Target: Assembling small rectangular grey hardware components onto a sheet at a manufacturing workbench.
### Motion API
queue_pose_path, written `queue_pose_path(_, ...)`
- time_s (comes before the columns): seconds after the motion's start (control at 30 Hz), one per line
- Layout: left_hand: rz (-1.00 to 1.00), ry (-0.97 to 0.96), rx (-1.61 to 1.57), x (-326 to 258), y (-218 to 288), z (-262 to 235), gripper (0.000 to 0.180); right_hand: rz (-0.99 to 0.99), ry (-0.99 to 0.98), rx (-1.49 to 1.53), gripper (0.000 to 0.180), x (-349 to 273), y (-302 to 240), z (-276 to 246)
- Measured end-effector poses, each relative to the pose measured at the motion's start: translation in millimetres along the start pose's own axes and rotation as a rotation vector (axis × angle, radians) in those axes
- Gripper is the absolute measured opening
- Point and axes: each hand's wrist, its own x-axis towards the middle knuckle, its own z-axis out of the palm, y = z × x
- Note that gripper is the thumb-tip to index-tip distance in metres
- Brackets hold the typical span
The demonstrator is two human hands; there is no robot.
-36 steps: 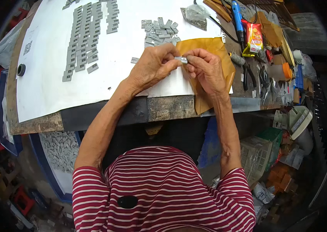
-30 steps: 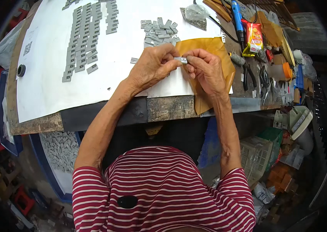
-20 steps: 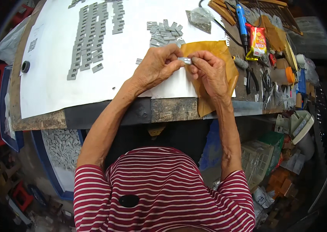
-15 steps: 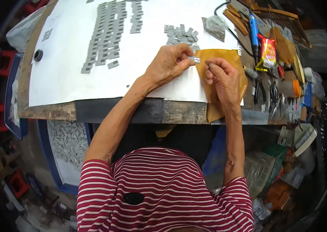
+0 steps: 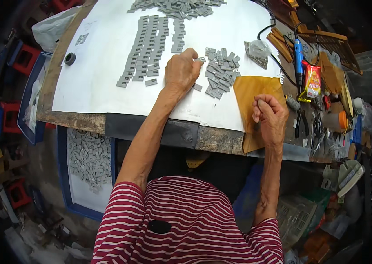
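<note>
My left hand (image 5: 180, 71) is over the white sheet (image 5: 93, 83), its thumb and forefinger closed on a small flat grey piece (image 5: 201, 59) with a dark mark. Close to its right is a loose pile of similar grey pieces (image 5: 221, 72), and one single piece (image 5: 197, 87) sits just below. Overlapping rows of grey pieces (image 5: 144, 48) run to the left of that hand. My right hand (image 5: 271, 118) is held over a yellow-brown paper envelope (image 5: 251, 88) at the bench edge. Its fingertips are pinched together; what they hold, if anything, is too small to make out.
A larger heap of grey pieces (image 5: 181, 6) lies at the far edge. On the right are a clear bag of tiny parts (image 5: 259, 50), a blue corded tool (image 5: 299, 55), a red snack packet (image 5: 312, 81) and pliers (image 5: 301, 123). Below left stands a blue-rimmed tray (image 5: 66, 176) of pieces.
My left hand has drawn leftward, away from my right hand, with the grey piece still in its fingers. My right hand stays pinched over the envelope. The whole view has shifted slightly.
</note>
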Motion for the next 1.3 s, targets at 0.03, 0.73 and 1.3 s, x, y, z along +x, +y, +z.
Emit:
queue_pose_path(0.03, -0.02, 0.017, 0.051, 0.5, -1.6, -0.4, 0.02, -0.003, -0.007, 0.016, 0.014, -1.0, -0.1, -1.4)
queue_pose_path(0.73, -0.033, 0.016, 0.635, -5.6, -7.5, -23.2, 0.014, -0.023, 0.021, 0.107, 0.015, -17.2, -3.8, -24.0)
queue_pose_path(1.3, 0.011, 0.084, 0.627, -0.3, -19.9, -16.8, 0.01, -0.022, 0.027, 0.129, 0.014, -19.4, -4.1, -22.4)
